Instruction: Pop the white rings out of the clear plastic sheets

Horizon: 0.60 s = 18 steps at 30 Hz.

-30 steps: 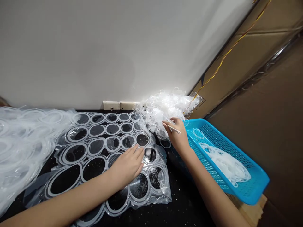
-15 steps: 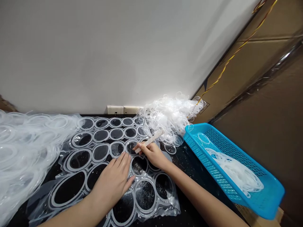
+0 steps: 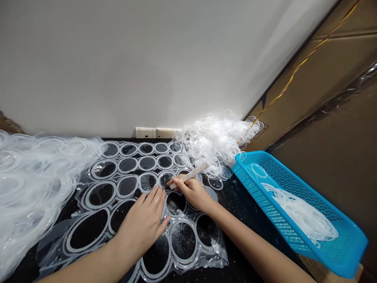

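Head — left hand [image 3: 143,224] flat, right-hand grip [image 3: 193,192], stick [image 3: 190,174]

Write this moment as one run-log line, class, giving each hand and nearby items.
left hand flat on clear plastic sheet of oval rings | right hand holding pale wooden stick | nearby: tangled clear rings, blue basket
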Available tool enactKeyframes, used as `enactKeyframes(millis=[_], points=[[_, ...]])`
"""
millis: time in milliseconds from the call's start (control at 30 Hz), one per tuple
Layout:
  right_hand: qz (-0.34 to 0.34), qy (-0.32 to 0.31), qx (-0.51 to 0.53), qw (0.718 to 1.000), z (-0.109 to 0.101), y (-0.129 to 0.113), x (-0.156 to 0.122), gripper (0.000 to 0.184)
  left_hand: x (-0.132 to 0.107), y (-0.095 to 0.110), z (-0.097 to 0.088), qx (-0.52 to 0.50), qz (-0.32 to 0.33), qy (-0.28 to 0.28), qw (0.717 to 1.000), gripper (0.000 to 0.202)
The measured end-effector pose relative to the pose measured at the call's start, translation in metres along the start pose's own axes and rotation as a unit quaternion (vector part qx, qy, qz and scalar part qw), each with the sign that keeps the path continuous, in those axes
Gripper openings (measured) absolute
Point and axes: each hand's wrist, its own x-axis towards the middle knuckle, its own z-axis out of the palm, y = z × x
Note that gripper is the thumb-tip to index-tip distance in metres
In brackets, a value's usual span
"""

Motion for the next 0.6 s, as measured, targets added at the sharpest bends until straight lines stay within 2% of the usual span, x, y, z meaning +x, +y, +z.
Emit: enactKeyframes(millis=[67,133,233,300,433,533,600], points=[[-0.054,0.0,-0.056,0.997,0.0,-0.001,-0.002,0.032,0.001,-0.001,-0.002,0.004,0.004,-0.001,1.0,0.045],[-0.133,-0.008,-0.136,0.982,0.001,-0.002,-0.006,0.03,0.004,-0.002,-0.005,0.005,0.003,-0.002,1.0,0.043],[-0.238,-0.009,-0.252,0.938,0.007,-0.001,-0.011,0.029,0.008,-0.005,-0.008,0.0,0.004,-0.008,1.0,0.039],[-0.272,0.001,-0.305,0.913,0.012,0.001,-0.012,0.029,0.009,-0.006,-0.008,-0.001,0.005,-0.01,1.0,0.038],[-0.282,0.022,-0.339,0.897,0.007,0.005,-0.004,0.029,0.006,-0.003,-0.005,0.001,-0.001,-0.02,1.0,0.039],[-0.262,0.082,-0.322,0.906,-0.018,0.011,0.007,0.03,0.005,-0.002,-0.003,-0.003,-0.003,-0.03,1.0,0.04],[-0.224,0.138,-0.328,0.908,-0.039,0.017,0.012,0.031,0.005,-0.003,-0.003,-0.012,-0.003,-0.035,0.999,0.041]])
